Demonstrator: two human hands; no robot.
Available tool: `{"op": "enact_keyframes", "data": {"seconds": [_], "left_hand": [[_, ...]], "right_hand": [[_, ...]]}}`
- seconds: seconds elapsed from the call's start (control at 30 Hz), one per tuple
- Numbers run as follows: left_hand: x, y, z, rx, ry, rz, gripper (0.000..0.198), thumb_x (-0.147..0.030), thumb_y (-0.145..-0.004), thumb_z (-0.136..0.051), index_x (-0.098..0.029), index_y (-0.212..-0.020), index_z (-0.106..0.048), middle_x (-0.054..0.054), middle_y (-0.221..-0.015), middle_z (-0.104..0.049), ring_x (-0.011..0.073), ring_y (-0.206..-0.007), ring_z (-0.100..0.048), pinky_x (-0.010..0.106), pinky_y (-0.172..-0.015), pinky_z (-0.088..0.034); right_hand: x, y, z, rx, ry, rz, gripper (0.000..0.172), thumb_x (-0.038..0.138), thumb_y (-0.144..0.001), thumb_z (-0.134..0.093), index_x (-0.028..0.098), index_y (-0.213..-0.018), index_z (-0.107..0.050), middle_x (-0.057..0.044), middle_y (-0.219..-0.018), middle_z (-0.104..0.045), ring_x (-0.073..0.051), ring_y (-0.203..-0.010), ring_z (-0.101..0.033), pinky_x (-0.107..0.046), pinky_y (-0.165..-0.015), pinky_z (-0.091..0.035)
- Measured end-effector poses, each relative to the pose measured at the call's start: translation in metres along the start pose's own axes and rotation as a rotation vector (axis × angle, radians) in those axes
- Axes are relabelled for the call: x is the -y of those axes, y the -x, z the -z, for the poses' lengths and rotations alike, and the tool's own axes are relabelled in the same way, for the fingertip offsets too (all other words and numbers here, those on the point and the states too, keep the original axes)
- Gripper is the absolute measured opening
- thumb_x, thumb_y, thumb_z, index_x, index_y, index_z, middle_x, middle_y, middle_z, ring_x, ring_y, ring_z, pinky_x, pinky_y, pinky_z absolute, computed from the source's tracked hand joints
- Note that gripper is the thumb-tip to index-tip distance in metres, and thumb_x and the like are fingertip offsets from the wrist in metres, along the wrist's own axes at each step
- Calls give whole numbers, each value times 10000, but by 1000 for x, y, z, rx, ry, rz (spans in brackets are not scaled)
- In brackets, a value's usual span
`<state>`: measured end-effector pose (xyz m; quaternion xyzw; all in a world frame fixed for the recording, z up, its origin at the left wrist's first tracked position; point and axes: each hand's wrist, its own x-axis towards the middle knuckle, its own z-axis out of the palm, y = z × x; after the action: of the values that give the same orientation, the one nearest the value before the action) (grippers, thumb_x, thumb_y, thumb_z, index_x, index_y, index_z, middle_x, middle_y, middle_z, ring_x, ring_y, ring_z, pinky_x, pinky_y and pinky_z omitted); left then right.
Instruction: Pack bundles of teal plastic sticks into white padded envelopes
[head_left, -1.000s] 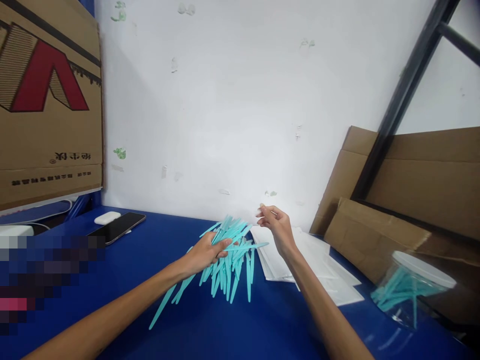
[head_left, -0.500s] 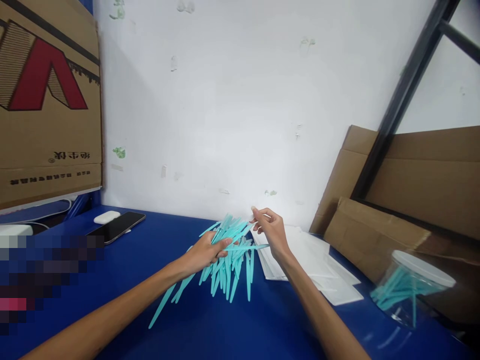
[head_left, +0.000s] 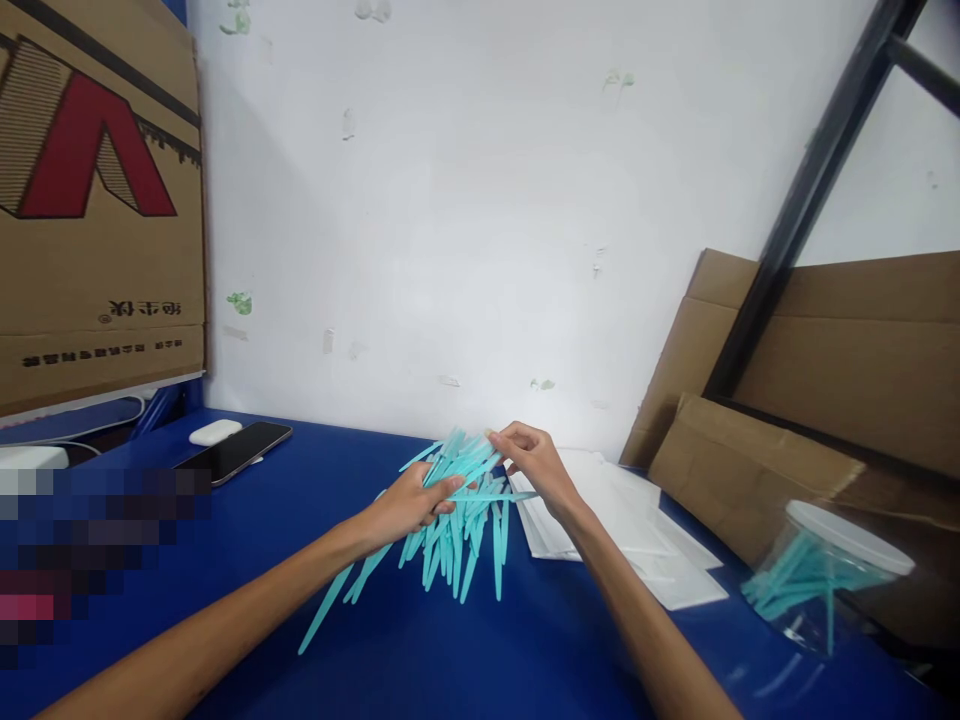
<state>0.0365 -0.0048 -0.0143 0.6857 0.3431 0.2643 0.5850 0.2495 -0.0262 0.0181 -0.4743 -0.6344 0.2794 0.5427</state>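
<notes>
A pile of thin turquoise plastic sticks (head_left: 450,540) lies fanned out on the blue table (head_left: 420,650). My left hand (head_left: 409,505) rests on the pile's left side, fingers curled around a bunch of the sticks. My right hand (head_left: 529,462) reaches in from the right, thumb and fingers pinched at the tips of the sticks at the top of the pile. Just right of the pile lies a stack of white flat packets (head_left: 637,535).
A clear jar with a white lid (head_left: 821,580) holding more turquoise sticks stands at the right. Flattened cardboard (head_left: 810,400) leans behind it against a black post. A phone (head_left: 238,452) and a white earbud case (head_left: 214,433) lie at the left under a large carton (head_left: 90,220).
My right hand has moved left and down from above the white packets to the top of the stick pile, its fingers closing at the stick tips. My left hand has stayed put.
</notes>
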Motion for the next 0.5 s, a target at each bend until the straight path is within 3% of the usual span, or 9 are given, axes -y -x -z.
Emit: {"op": "enact_keyframes", "data": {"seconds": [0.3,0.5], "left_hand": [[-8,5,0,17,-9,-30,698,-677,-730,-606,-164,-1195,-512,-66,-642,-413,66,-498,-257,229,-480,-191],[-8,4,0,1,-10,-27,683,-642,-729,-633,-173,-1204,-488,-62,-654,-441,66,-503,-265,226,-479,-198]], "right_hand": [[-3,0,1,49,-2,3,446,638,-719,-657,195,-695,-610,-23,-669,-641,-165,-646,-623,-239,-531,-464],[-2,0,0,-8,32,44,406,598,-731,-675,195,-697,-639,-25,-658,-657,-174,-628,-630,-258,-548,-461]]}}
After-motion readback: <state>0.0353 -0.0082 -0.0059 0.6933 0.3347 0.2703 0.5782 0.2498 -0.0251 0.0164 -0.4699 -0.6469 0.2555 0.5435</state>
